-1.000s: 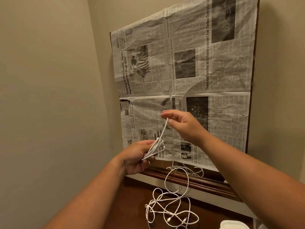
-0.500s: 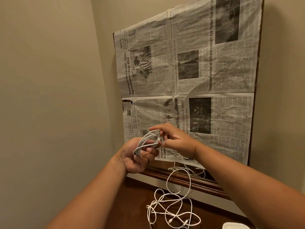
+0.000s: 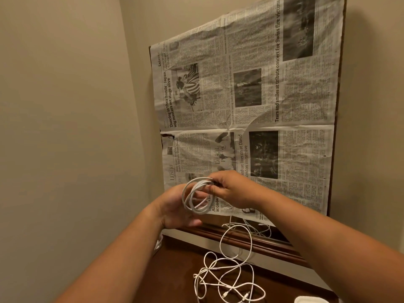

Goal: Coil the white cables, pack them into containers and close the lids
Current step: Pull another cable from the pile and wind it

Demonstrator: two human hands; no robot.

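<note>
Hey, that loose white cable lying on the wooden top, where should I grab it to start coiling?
Probably put the grip on one plug end of the loose cable, pinching it from straight above. The plugs lie flat on the wooden top at the near edge of the tangle, so an end should draw out more cleanly than a middle loop.

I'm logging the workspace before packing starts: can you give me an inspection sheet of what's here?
Surface: dark wooden table, only partly in view.
Job's things: white coiled cable held up; white container corner at bottom edge, lid state hidden.
Clutter: nothing seen.
Grippers: right hand pinches the coil's top; left hand behind it, grip unclear.
Cables: loose cables tangled on the table.
Surroundings: newspaper covering a framed panel; beige wall.
</note>
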